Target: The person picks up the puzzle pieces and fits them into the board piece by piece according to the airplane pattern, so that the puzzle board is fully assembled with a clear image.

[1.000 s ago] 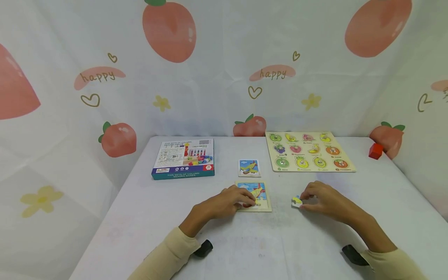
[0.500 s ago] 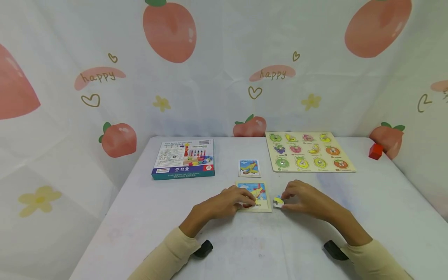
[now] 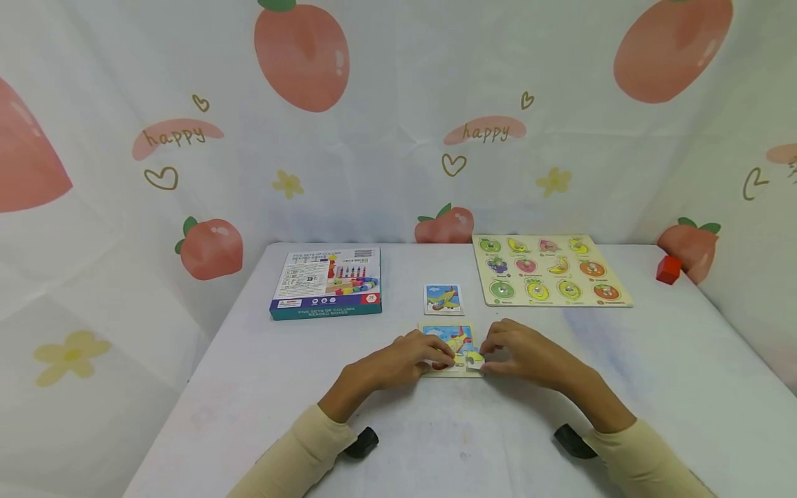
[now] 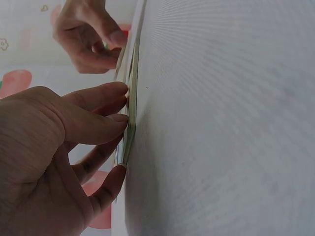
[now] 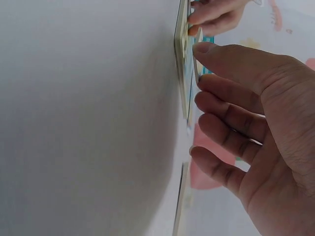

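Note:
A small wooden jigsaw tray (image 3: 467,374) with a yellow airplane picture lies at the middle of the table. My left hand (image 3: 407,358) rests on its left side, fingertips touching the board in the left wrist view and covering part of the picture. Between thumb and fingers of my right hand (image 3: 526,351) is a yellow-and-white jigsaw piece (image 3: 476,359), pinched by its right edge over the tray's lower right part. In the right wrist view this piece (image 5: 198,61) is tilted and stands a little off the tray. Just behind the tray lies a matching airplane picture card (image 3: 443,299).
A boxed bead set (image 3: 326,283) lies at the back left. Toward the back right is a wooden fruit puzzle board (image 3: 548,270), with a red block (image 3: 669,268) near the right edge. A peach-printed cloth (image 3: 386,104) hangs behind the white table (image 3: 448,443).
My right hand has moved left with the jigsaw piece, from the bare table to over the tray's right part. The left hand has stayed on the tray.

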